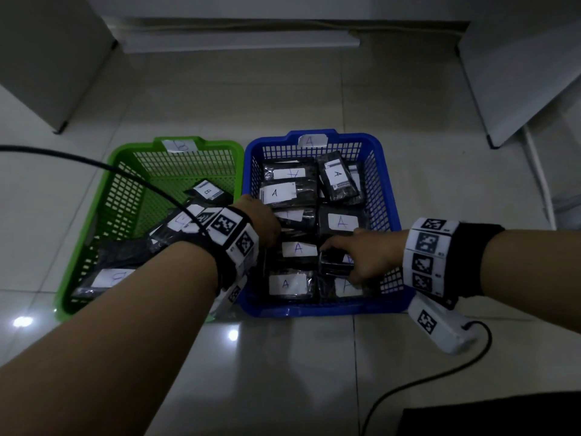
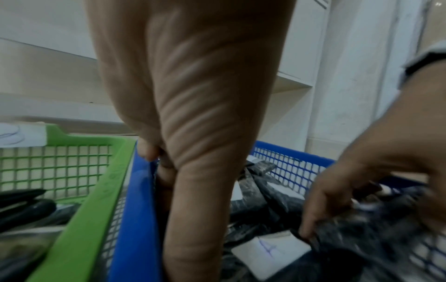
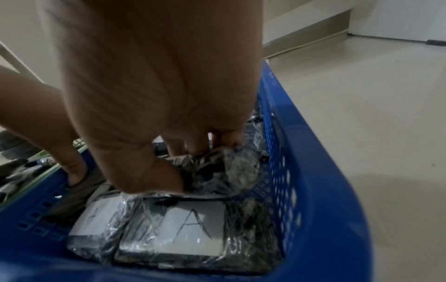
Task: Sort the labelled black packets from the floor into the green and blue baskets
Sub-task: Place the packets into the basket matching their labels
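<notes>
1. Pale floor tiles carry two baskets side by side; no loose packets are seen on them.
2. A black packet is pinched by the right hand inside the blue basket, among A-labelled packets.
3. It is best laid flat, label upward.
4. Left hand fingers are curled at the blue basket's left wall; what they hold cannot be told.
5. B-labelled packets fill the green basket.

Two baskets stand side by side: one green basket and one blue basket. About nine black packets show in the blue one; roughly four lie in the green, partly hidden.
</notes>
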{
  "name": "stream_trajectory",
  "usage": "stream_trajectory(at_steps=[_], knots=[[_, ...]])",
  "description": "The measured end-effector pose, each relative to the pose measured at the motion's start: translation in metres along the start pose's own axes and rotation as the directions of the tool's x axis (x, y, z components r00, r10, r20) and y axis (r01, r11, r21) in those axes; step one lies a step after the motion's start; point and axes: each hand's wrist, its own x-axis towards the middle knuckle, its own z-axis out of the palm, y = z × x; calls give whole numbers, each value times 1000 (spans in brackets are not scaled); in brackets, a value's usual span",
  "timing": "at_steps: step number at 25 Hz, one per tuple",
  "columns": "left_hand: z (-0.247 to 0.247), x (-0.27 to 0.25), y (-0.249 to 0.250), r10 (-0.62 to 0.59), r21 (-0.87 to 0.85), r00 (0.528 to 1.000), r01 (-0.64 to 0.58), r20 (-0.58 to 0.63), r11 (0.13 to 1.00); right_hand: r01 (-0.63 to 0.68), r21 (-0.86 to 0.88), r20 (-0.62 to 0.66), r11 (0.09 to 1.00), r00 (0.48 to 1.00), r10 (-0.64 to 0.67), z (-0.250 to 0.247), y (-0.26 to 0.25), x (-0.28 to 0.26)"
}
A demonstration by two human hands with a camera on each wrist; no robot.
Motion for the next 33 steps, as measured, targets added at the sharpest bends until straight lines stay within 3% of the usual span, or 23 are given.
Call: stream_trajectory(at_steps=[3,8,11,15,19,22,26,29,33], knots=[[2,0,-11,21,-134,1000,-18,16,991,4,29,-11,1000,1000,-3,2,1,3],[11,-2,-18,53,-411,992,-96,-113,907,-6,53,-11,999,1000,7,4,4,4],[9,-3,-14,15,-459,986,-91,-166,884,-20,92,-1,996,1000,20,2,5,3],[14,-5,0,-90,-446,986,20,-138,895,-21,106,-1,994,1000,21,3,0,3],[15,-14,1,-273,-638,944,94,-187,764,-14,138,-18,990,1000,17,5,-4,5],[12,-25,-3,-399,-755,879,72,-260,652,-19,153,-12,988,1000,21,8,-6,7],[13,-41,-11,-511,-863,821,44,-256,503,-17,185,-34,983,999,24,10,-5,7],[17,-49,-7,-508,-906,818,-37,-270,422,20,223,-71,975,997,-4,12,-1,8],[23,-40,-2,-414,-906,834,-215,-365,365,79,168,-77,983,995,-66,17,4,14]])
